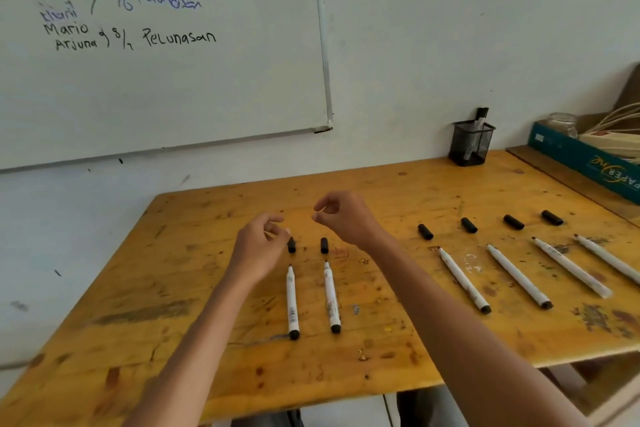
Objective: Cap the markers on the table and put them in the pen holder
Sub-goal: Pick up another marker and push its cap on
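Note:
Several uncapped white markers lie on the wooden table (207, 288), each with a black cap beyond its tip. Two markers (292, 302) (331, 296) lie in the middle, with caps (291, 245) (324, 245) just above them. More markers (464, 279) (517, 276) (569, 267) (609, 258) lie to the right, with caps (425, 231) (469, 225) (513, 221) (552, 217). My left hand (259, 246) hovers beside the left cap, its fingers loosely curled and holding nothing. My right hand (346, 218) hangs above the second cap, fingers curled and empty. A black mesh pen holder (471, 144) holding one marker stands at the back by the wall.
A whiteboard (173, 80) with writing hangs on the wall to the left. A teal paper box (588, 163) with a glass jar (562, 125) and sticks sits on a raised ledge at the right. The table's front edge runs close to my body.

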